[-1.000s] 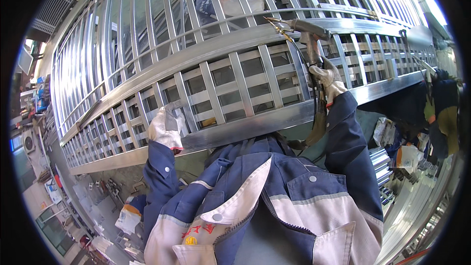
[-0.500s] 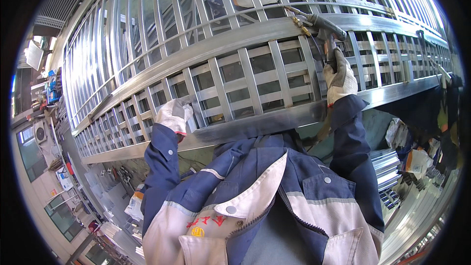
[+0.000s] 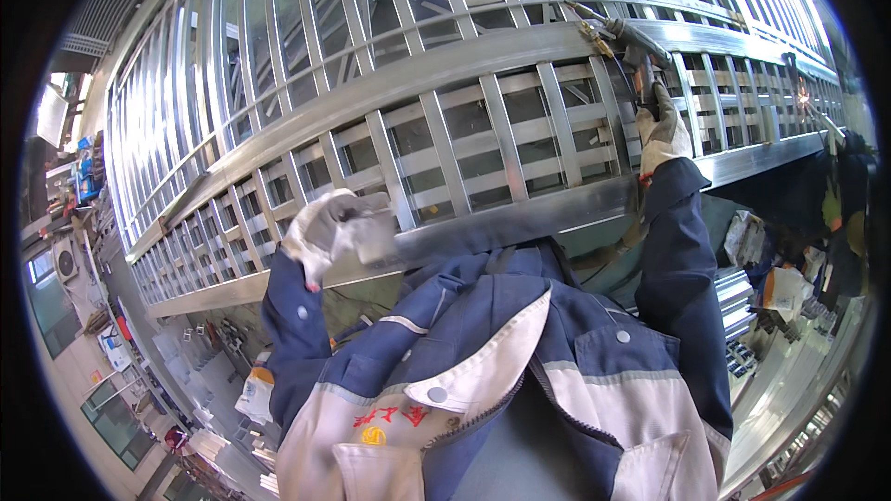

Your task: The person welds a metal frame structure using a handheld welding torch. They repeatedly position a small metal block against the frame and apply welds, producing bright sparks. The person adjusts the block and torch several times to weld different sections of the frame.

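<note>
Fingers on the right hand (image 3: 665,134) are wrapped round the handle of a pistol-shaped torch (image 3: 639,43), which sits between 1 and 2 o'clock from mid-view, its thin nozzle (image 3: 583,12) pointing to about 10. It's in front of the wide upper rail (image 3: 399,81) of a big silvery metal frame (image 3: 501,136), can't tell if they're touching. Left hand (image 3: 332,228) is at 9 o'clock, over the frame just by its lower rail (image 3: 520,221), fingers half bent and aimed roughly at 3, but it's blurry so I honestly can't tell if they're holding anything. Both hands are in pale work gloves btw. Frame stretches from 9 through 12 to 3. Between 2 and 3 there's a small bright glow (image 3: 804,98), with another person (image 3: 849,190) in dark clothes around 3. Navy and beige jacket (image 3: 473,334) fills 6 o'clock, shiny metal profiles (image 3: 733,304) stacked near 4
</note>
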`<state>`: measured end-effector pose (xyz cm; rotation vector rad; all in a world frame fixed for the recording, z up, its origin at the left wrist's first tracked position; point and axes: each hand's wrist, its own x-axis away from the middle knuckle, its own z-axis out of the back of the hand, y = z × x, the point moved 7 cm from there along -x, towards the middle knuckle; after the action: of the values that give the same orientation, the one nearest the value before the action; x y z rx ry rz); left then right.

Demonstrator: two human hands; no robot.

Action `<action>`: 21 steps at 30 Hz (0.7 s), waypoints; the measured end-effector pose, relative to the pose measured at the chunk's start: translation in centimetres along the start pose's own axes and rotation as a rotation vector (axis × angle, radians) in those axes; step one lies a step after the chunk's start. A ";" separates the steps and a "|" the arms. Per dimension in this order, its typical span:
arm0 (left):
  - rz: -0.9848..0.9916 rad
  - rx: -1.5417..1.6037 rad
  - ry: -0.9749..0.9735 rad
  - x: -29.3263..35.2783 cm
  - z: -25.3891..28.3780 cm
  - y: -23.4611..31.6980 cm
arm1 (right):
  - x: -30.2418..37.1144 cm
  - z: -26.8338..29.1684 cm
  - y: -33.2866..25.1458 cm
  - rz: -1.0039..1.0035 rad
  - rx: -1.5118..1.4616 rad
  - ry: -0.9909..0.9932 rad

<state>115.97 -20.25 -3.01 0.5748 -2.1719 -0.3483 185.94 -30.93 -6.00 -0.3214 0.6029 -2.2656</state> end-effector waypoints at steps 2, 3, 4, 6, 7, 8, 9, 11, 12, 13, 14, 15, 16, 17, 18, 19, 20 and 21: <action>-0.004 -0.072 -0.031 2.0 -3.7 -1.3 | 0.4 0.1 -0.2 -0.098 0.111 -0.067; -0.041 -0.175 0.025 2.6 -4.6 -1.5 | 0.5 0.2 -0.7 -0.110 0.106 -0.078; -0.080 -0.344 0.060 3.2 -5.5 -1.5 | 0.5 0.4 -1.4 -0.115 0.071 -0.062; -0.126 -0.563 0.066 3.2 -6.9 -1.1 | 0.9 0.9 -3.0 -0.120 -0.143 -0.004; -0.146 -0.615 0.046 3.0 -7.5 -0.8 | 1.1 1.2 -3.9 -0.143 -0.374 0.024; -0.165 -0.659 0.022 2.6 -8.1 -0.5 | 1.8 1.2 -5.0 -0.193 -0.699 0.041; -0.179 -0.690 0.000 2.0 -8.8 -0.3 | 2.8 1.1 -6.3 -0.260 -1.028 0.038; -0.209 -0.719 -0.066 0.6 -10.6 -0.2 | 6.9 0.0 -10.4 -0.430 -1.426 -0.160; -0.218 -0.718 -0.116 -0.3 -11.8 -0.5 | 9.9 -0.9 -12.8 -0.541 -1.464 -0.343; -0.234 -0.720 -0.170 -1.4 -13.1 -0.9 | 13.1 -1.9 -14.9 -0.694 -1.351 -0.557; -0.250 -0.719 -0.225 -2.6 -14.3 -1.3 | 16.5 -1.0 -19.3 -0.194 -1.147 -0.845; -0.308 -0.679 -0.297 -3.5 -15.7 -1.9 | 19.0 -1.3 -22.2 -0.023 -1.088 -0.954; -0.285 -0.686 -0.339 -4.6 -16.5 -2.6 | 20.9 -2.0 -23.8 -0.049 -1.075 -1.031; -0.256 -0.695 -0.377 -5.4 -17.0 -3.4 | 22.3 -2.0 -24.3 -0.109 -1.092 -1.059; -0.236 -0.704 -0.417 -6.1 -17.4 -4.2 | 23.5 -2.3 -24.6 -0.171 -1.109 -1.085; -0.227 -0.686 -0.445 -6.6 -17.7 -4.8 | 24.8 -2.6 -24.6 -0.234 -1.124 -1.109; -0.214 -0.666 -0.476 -7.0 -17.9 -5.4 | 25.2 -2.8 -24.3 -0.275 -1.140 -1.089; -0.201 -0.647 -0.505 -7.3 -18.0 -5.8 | 25.6 -3.1 -23.8 -0.315 -1.157 -1.068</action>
<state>135.85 -22.27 0.57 0.3514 -2.2768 -1.3650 152.66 -34.28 4.67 -2.0871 1.1963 -1.3714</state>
